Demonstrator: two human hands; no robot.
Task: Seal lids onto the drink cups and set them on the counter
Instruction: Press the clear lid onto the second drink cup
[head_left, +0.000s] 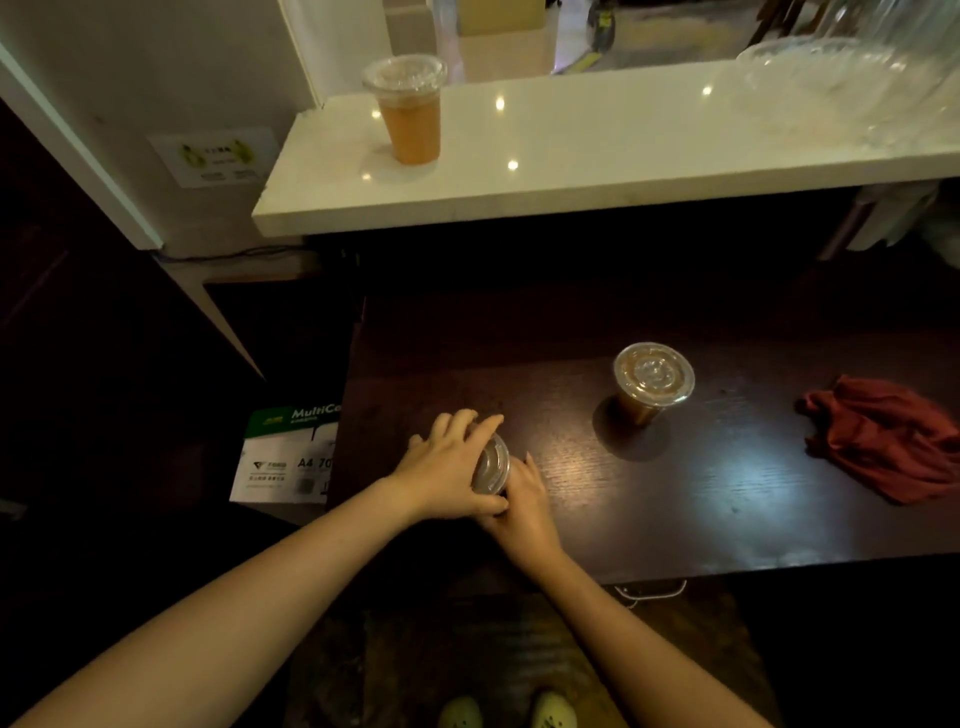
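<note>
Clear plastic lid sits under my left grip, clamped on its rim; right grip wraps the hidden cup. I want even pressure all round.

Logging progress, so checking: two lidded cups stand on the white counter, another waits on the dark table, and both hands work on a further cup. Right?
Not quite: the head view shows only one lidded cup on the white counter. The rest holds: a second cup waits on the dark table, and the left hand and right hand work on a third cup.
</note>
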